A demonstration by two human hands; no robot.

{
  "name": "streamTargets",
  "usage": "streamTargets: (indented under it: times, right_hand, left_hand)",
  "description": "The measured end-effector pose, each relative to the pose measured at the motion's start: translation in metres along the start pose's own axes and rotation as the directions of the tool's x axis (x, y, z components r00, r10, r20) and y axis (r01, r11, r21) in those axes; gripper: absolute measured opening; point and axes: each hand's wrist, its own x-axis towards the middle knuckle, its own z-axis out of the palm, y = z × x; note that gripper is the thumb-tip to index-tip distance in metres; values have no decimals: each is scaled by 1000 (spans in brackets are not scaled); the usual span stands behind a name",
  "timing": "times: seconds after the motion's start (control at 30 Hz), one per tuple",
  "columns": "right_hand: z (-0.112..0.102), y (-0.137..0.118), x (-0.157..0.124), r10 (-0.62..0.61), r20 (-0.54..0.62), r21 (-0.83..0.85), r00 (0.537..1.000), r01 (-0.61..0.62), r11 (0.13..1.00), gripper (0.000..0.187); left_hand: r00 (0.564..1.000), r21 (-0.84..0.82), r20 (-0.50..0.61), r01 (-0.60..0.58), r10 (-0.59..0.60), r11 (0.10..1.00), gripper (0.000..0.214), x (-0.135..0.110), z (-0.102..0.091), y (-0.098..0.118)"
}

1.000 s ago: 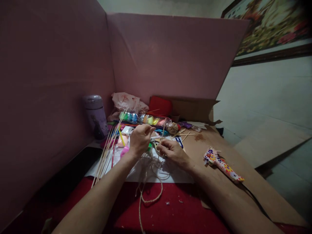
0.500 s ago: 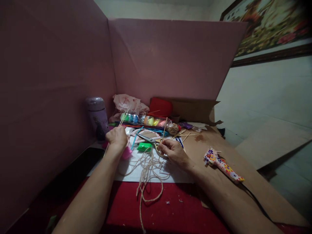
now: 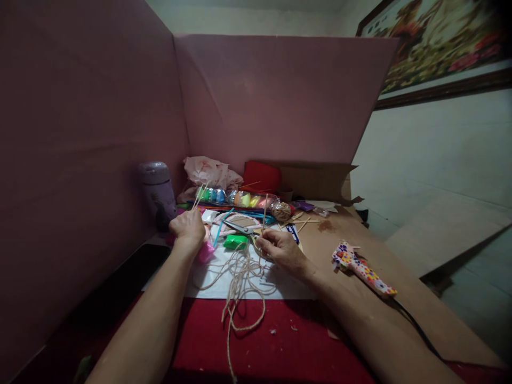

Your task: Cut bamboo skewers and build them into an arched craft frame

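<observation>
Head view: the right hand (image 3: 282,248) pinches a thin, pale wooden stick (image 3: 265,210) upright

The stick stands near the middle of the red-cloth tabletop (image 3: 288,341), beside gold-handled metal scissors (image 3: 240,228). Toward the left edge, the left hand (image 3: 188,229) curls over slender wooden skewers (image 3: 199,195); its fingertips are hidden, so I cannot tell whether it grips them. Room opens toward the near edge between the left forearm (image 3: 148,309) and the right forearm (image 3: 360,320), though loose loops of tan twine (image 3: 242,314) trail into it. Right of the right forearm, a flower-patterned tool with a black cord (image 3: 366,273) lies on a brown cardboard sheet (image 3: 424,306) along the right edge.

A white sheet (image 3: 294,290) covers the centre; clear-wrapped coloured packets (image 3: 252,200) crowd the far edge. Smooth pink panels (image 3: 280,101) border the left and far sides. A framed colourful painting (image 3: 448,53) hangs on the pale wall (image 3: 432,144).
</observation>
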Motion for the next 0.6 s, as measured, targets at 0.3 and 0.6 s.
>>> streamTargets:
  times: [0.3,0.6]
  right_hand:
    - [0,0,-1,-20,34,-63,999,22,998,26]
    - [0,0,-2,-15,45,-82,999,19,996,26]
  left_hand:
    - [1000,-16,26,0,0,1000,27,-2,-2,0]
    - [999,-51,-37,27,-29,998,28,3,2,-3]
